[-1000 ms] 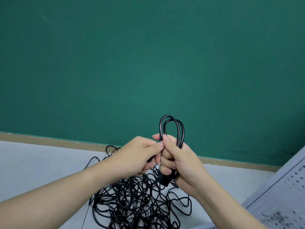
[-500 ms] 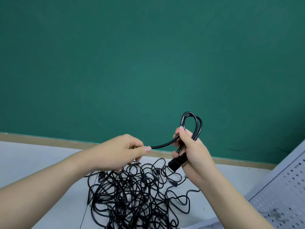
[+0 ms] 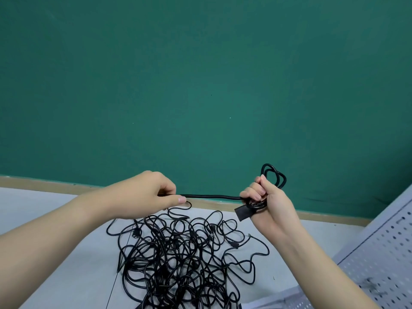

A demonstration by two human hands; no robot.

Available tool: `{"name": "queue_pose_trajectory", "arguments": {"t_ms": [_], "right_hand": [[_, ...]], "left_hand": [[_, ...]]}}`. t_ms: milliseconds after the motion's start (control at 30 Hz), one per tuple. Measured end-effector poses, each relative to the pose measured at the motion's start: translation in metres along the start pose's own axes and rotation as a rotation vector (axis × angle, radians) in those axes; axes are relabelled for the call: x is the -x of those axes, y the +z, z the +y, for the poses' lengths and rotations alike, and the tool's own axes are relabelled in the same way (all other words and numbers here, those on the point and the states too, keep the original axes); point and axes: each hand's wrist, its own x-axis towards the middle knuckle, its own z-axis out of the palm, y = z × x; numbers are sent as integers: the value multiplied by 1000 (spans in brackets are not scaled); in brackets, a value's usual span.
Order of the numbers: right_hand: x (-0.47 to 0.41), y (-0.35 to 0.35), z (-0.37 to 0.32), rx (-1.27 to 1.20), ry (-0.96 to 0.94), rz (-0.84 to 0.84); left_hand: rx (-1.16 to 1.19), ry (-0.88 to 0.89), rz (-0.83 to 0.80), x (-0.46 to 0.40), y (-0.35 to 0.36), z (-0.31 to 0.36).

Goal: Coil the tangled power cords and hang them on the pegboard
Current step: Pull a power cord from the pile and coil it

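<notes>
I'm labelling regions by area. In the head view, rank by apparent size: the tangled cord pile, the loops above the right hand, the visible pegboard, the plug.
1. Tangled cord pile, largest.
2. Pegboard, cut off by the frame and nearer the camera.
3. Loops above the right hand.
4. Plug; close to the loops, so unsure.

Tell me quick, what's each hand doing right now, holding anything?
Left hand: closed, pinching the straight run of the black power cord.
Right hand: closed, fingers curled round the cord's coiled loops.
</notes>
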Motion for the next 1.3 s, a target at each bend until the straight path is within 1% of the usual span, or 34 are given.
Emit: {"name": "queue_pose_trajectory", "arguments": {"t_ms": [133,233,333,433,600,667,733,833,967,1100,1200,1300], "right_hand": [[-2,-1,2,41,14,29],[4,1,3,126,18,25],[12,2,3,239,22,-35],[18,5,7,354,33,-139],[32,12,23,524,80,-391],[38,15,27,681,62,-484],[44,18,31,864,26,-542],[48,23,36,976,67,-609],[48,26,36,919,236,-593],[50,30,35,912,332,-583],[50,31,33,839,409,-593],[49,31,30,725,462,-635]], "left_hand": [[-12,81,76,3,-5,4],[90,144,141,8,-5,16],[173,213,143,14,-4,28],[211,251,142,19,-4,39],[234,323,215,18,-3,48],[250,335,231,16,-2,49],[275,334,242,16,-1,51],[271,297,247,15,4,53],[185,180,360,10,7,45],[137,116,424,8,4,39],[136,106,440,7,1,36],[201,134,434,7,-1,33]]}}
